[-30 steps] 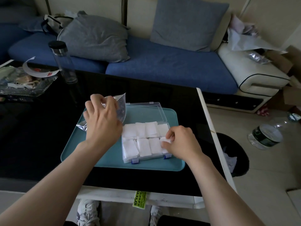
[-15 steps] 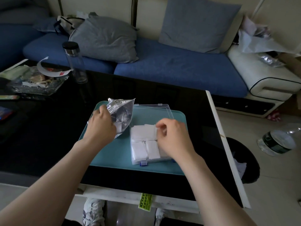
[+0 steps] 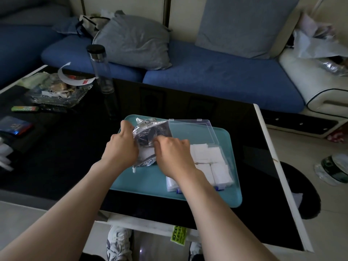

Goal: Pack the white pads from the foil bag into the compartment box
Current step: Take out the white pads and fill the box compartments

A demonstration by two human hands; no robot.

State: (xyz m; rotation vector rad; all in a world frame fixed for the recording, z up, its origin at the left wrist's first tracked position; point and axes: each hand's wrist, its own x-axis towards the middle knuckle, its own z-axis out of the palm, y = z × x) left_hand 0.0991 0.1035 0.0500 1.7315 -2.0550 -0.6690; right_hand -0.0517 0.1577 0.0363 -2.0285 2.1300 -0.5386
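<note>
Crinkled foil bag [image 3: 148, 131] above smooth teal tray [image 3: 150, 181].
I'm watching left hand [image 3: 122, 149] gripping it, right hand [image 3: 173, 153] dipping curled into its mouth, grasp hidden; square white pads [image 3: 216, 159] lying in clear compartment box [image 3: 192, 131] beside.

1. Both arms are bare along their whole visible length: the left forearm [image 3: 62, 213] and the right forearm [image 3: 216, 210] alike.
2. The left hand [image 3: 122, 149] and right hand [image 3: 174, 155] are likewise uncovered.
3. Low in view is a pair of pale sneakers. The left sneaker [image 3: 117, 243] shows grey patterned panels and dark lacing, while only a sliver of the right sneaker [image 3: 194, 249] shows.
</note>
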